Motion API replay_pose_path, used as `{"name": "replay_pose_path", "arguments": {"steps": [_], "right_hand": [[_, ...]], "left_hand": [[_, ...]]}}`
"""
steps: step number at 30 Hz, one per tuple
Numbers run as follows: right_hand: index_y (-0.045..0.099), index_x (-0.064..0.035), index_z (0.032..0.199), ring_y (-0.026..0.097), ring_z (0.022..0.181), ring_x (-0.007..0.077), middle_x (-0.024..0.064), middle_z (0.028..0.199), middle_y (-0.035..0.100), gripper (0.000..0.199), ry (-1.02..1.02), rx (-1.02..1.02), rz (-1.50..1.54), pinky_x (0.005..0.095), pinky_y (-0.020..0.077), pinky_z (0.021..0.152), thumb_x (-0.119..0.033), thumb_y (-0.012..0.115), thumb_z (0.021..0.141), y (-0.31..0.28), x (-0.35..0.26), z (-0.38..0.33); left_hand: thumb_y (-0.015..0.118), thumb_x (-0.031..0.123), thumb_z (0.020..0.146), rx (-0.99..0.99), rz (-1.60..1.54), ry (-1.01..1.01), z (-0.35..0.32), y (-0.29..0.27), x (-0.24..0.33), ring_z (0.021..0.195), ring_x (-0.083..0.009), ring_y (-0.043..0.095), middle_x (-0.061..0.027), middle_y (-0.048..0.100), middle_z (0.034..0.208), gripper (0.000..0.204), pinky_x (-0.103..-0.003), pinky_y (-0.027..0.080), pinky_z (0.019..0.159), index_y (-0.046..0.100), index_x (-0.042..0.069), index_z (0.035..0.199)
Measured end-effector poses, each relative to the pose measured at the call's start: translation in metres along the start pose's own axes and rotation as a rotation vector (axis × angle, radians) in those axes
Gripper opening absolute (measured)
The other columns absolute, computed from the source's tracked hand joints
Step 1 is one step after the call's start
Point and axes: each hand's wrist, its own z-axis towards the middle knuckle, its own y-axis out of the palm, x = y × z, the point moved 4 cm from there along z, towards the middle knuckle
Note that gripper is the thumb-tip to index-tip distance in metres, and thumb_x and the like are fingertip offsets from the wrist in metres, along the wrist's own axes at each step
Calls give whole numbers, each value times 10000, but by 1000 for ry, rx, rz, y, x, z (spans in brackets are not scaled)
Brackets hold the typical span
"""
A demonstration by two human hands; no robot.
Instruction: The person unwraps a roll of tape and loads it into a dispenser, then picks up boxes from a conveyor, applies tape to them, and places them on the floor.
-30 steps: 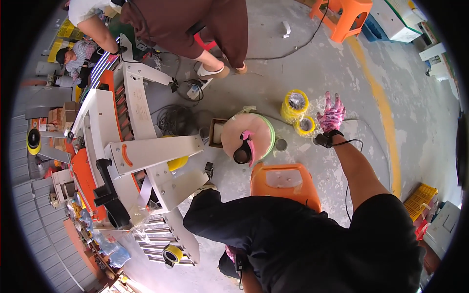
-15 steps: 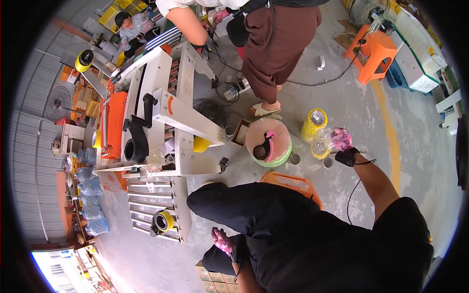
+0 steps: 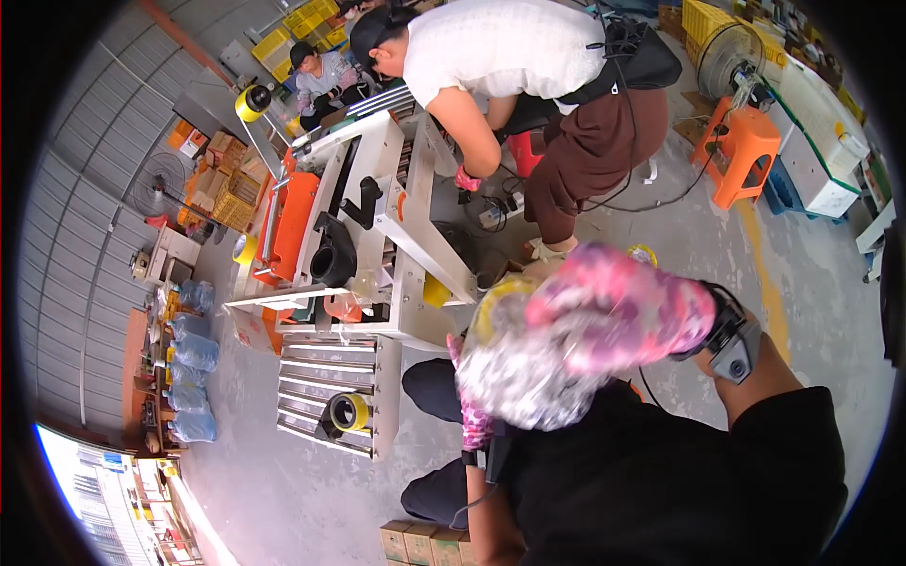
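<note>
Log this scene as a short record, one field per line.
Right hand: patterned pink glove, blurred
Held: plastic bundle, clear with a yellow part
Left hand: pink glove, partly hidden behind the bundle; contact unclear
Machine: white frame with an orange panel
Rollers: metal, with a yellow tape roll above them
Nearest co-worker: white top, bent over beside the machine
Stool: orange, upper right

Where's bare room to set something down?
Floor between the roller table and bluish plastic items, left of the cartons. Also the patch right of the yellow line, below the white box. Crowded: around left hand, right hand and plastic-wrapped bundle.
</note>
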Motion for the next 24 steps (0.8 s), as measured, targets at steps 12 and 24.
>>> {"name": "replay_pose_path", "arguments": {"steps": [12, 24], "right_hand": [[533, -26, 935, 582, 846, 281, 129, 905, 553, 247, -567, -479, 250, 375, 461, 716, -130, 653, 745, 190, 40, 78], [546, -57, 924, 579, 789, 298, 117, 850, 534, 172, -735, -6, 345, 396, 459, 684, -201, 572, 834, 175, 34, 84]], "left_hand": [[645, 176, 836, 485, -648, -445, -116, -91, -66, 1299, -324, 401, -159, 338, 1471, 734, -449, 382, 1021, 276, 94, 1466], [623, 290, 827, 623, -754, -536, -126, -99, -47, 1283, -350, 417, -162, 373, 1445, 704, -491, 416, 986, 329, 106, 1440]]}}
